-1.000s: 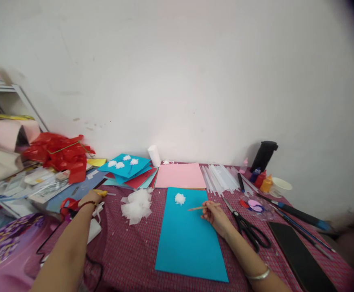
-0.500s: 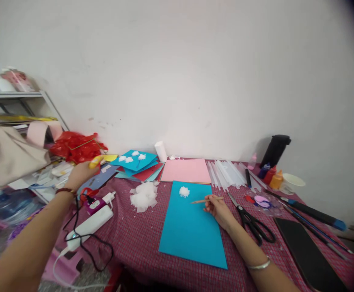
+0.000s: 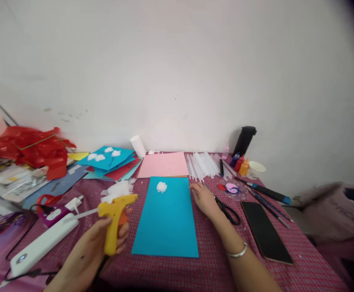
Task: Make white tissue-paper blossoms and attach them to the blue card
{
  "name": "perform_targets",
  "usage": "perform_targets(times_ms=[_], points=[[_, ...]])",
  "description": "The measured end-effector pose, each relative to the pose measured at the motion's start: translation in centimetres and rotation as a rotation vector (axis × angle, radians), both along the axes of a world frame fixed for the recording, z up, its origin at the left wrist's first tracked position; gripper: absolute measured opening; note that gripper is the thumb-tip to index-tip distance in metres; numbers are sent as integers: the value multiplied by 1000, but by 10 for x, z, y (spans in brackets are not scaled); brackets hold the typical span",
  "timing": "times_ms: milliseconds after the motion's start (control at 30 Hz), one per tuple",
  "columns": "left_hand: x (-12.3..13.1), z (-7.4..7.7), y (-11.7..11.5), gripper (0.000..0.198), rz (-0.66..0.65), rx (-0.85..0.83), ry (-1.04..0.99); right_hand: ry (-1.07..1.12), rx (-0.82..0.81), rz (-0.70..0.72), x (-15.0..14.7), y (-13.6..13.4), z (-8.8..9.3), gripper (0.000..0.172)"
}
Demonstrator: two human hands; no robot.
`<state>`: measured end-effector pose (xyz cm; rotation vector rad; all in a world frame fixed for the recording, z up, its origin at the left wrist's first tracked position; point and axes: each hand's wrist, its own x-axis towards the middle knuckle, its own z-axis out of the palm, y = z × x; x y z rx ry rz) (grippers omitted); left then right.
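Observation:
My left hand (image 3: 88, 247) is wrapped round the yellow handle of a hot glue gun (image 3: 113, 223), lifted over the table's left side. A clear glue stick (image 3: 87, 213) pokes out of its back, and its nozzle points right. Beside it lies a sheet of blue paper (image 3: 166, 219) with one white paper tuft (image 3: 161, 187) near its top. At the sheet's right edge my right hand (image 3: 206, 199) rests low, fingers loosely stretched and partly hidden; no pencil shows in it. Black-handled scissors (image 3: 230, 211) lie partly under that wrist. White tissue pieces (image 3: 119, 190) sit behind the glue gun.
Blue cards with white tufts (image 3: 106, 158), pink paper (image 3: 165, 164) and glue sticks (image 3: 203, 165) line the back. Paint bottles (image 3: 239, 163), a black phone (image 3: 266, 231) and brushes stand or lie right. A white power bank (image 3: 43, 245) with cables lies left.
My left hand has brought the glue gun from the far left toward the blue paper. My right hand has moved to the paper's right edge, and the pencil no longer shows. The view turned right.

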<state>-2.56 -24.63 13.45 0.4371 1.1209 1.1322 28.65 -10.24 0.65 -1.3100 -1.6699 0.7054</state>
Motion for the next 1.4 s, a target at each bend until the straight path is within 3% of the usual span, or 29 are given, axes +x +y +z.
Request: perform_targets(times_ms=[133, 233, 333, 400, 500, 600, 667, 733, 833, 933, 1100, 1200, 1300, 1400], points=[[27, -5, 26, 23, -181, 206, -3, -264, -47, 36, 9, -18, 6, 27], [45, -17, 44, 41, -288, 312, 79, -314, -45, 33, 8, -44, 16, 40], [77, -42, 58, 73, -396, 414, 221, 81, -16, 159, -10, -70, 29, 55], [104, -62, 63, 80, -484, 502, 285, 409, -64, 239, -30, -79, 34, 67], [133, -83, 61, 74, -585, 769, 431, 679, -143, 43, -58, -81, 31, 61], [130, -85, 52, 84, -742, 993, 669, 876, -213, -203, -60, -82, 31, 49], [112, -81, 49, 79, -895, 1124, 806, 971, -248, -231, -43, -86, 42, 47], [91, -82, 50, 61, -1024, 1254, 955, 980, -298, -211, -14, -91, 63, 43], [67, -96, 62, 44, -1122, 1378, 1193, 896, -381, -267, 26, -95, 93, 40], [61, -117, 75, 42, -1186, 1519, 1281, 696, -498, -215, 31, -96, 105, 42], [67, -138, 83, 34, -1206, 1557, 1143, 252, -604, -160, -14, -84, 89, 50], [69, -148, 87, 29, -1202, 1524, 1071, 53, -425, -124, -29, -73, 76, 46], [69, -157, 90, 29, -1207, 1514, 1015, -30, -321, -106, -33, -69, 62, 42], [69, -161, 94, 28, -1238, 1514, 960, -18, -351, -150, -39, -67, 48, 42]])
